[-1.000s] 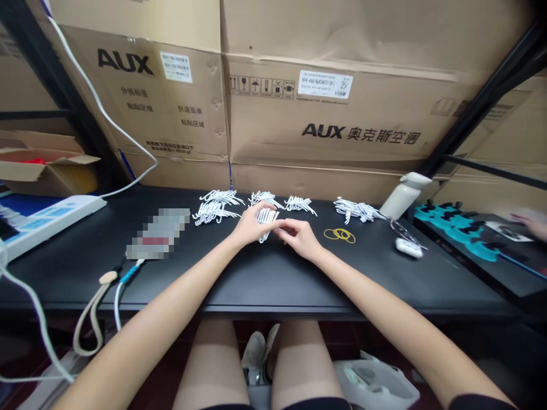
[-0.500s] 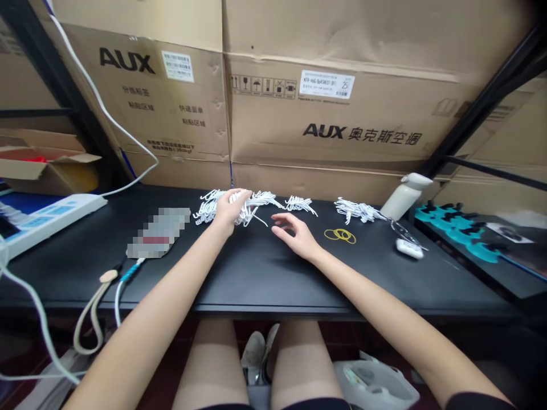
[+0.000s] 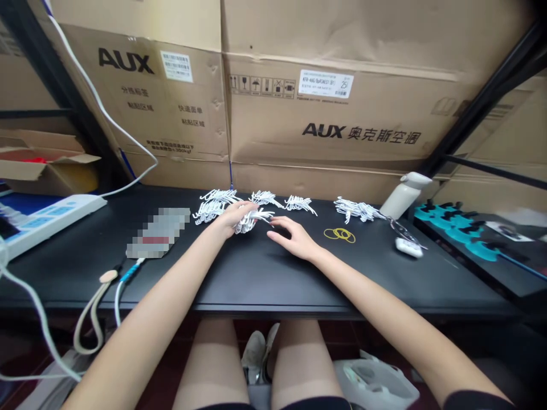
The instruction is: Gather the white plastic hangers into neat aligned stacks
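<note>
My left hand (image 3: 237, 217) is closed around a bundle of white wires (image 3: 246, 225) just above the black table, their loose ends pointing right. My right hand (image 3: 296, 238) is by those ends, thumb and fingers apart and nothing visibly held; whether a fingertip touches a wire I cannot tell. Behind and left of my left hand lie two more white wire bundles, one at the back (image 3: 217, 195) and one nearer (image 3: 208, 212). Further bundles lie along the back, one behind my left hand (image 3: 264, 197), one to its right (image 3: 300, 204) and a larger pile (image 3: 355, 209).
Yellow rubber bands (image 3: 341, 234) lie right of my right hand. Further right are a white bottle (image 3: 404, 196), glasses (image 3: 399, 229), a small white case (image 3: 409, 247) and teal holders (image 3: 459, 228). Leftward lie a blurred-out flat object (image 3: 158, 233) and a power strip (image 3: 55, 219). Cardboard boxes (image 3: 273, 131) stand behind.
My left hand has come nearer and slightly right with the wire bundle, away from the bundles behind. My right hand has shifted slightly, its fingers now beside the wire ends.
</note>
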`<state>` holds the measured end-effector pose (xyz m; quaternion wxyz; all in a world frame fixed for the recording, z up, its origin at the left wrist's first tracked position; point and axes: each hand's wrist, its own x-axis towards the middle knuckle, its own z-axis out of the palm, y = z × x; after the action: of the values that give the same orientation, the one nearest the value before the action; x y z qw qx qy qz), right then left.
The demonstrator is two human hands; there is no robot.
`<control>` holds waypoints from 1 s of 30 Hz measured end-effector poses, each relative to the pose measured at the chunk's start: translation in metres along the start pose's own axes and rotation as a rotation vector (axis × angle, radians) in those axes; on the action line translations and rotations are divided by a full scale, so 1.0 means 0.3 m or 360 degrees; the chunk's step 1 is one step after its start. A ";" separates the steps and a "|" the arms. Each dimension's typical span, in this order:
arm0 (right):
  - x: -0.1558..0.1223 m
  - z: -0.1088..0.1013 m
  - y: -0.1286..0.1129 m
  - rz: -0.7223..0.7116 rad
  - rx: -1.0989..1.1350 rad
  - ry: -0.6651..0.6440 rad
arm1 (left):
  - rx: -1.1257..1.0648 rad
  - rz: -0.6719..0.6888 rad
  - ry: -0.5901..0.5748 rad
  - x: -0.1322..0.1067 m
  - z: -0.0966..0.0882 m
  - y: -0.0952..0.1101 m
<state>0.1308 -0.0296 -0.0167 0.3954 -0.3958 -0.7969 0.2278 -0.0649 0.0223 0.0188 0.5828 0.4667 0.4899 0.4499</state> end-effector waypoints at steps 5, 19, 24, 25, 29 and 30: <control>0.011 0.001 0.039 0.0029 -0.0200 0.0065 | 0.0038 -0.0052 -0.0209 -0.009 0.026 -0.026; 0.028 -0.098 0.106 0.0324 -0.0225 0.0319 | 0.0777 0.0772 0.0141 -0.013 0.027 -0.037; 0.031 -0.136 0.108 0.0213 0.0011 0.0288 | 0.0845 0.1044 0.0097 -0.009 0.029 -0.036; 0.032 -0.138 0.105 0.0186 0.0026 0.0270 | 0.0848 0.1081 0.0075 -0.008 0.028 -0.036; 0.030 -0.123 0.086 0.0098 0.0015 0.0265 | 0.0864 0.1161 0.0004 -0.001 0.025 -0.041; 0.029 -0.117 0.081 0.0082 0.0026 0.0264 | 0.0870 0.1180 -0.0012 -0.002 0.025 -0.043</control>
<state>0.1671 -0.0067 -0.0088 0.4574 -0.4304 -0.7491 0.2107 -0.0565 0.0190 0.0068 0.2396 0.7488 0.3885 0.4806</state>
